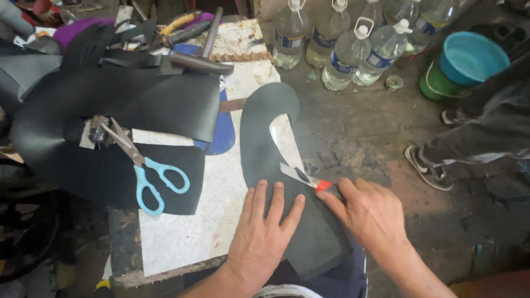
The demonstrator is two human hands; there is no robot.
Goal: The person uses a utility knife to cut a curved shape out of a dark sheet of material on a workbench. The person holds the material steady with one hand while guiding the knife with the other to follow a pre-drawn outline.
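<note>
While the left hand (263,229) is lying flat with its fingers spread, pressing down on a curved piece of black leather (264,149), the right hand (366,213) is clenching a utility knife (304,178) with an orange handle. The knife's blade is touching the leather at the inner edge of a cut-out, just ahead of the left fingertips. The leather piece is resting on the right-hand part of a white worktop (214,224), its near end hanging over the table edge toward the person's lap.

Scissors with light blue handles (146,169) are lying on another black sheet (130,101) to the left, well apart from both hands. A hammer (200,60) is sitting at the far side of the table among dark scraps. Several clear plastic water bottles (347,45) are standing on the floor beyond the table, next to a turquoise bowl (473,58) stacked on a green bucket (434,85). Someone else's leg and sneaker (428,168) are showing at the right.
</note>
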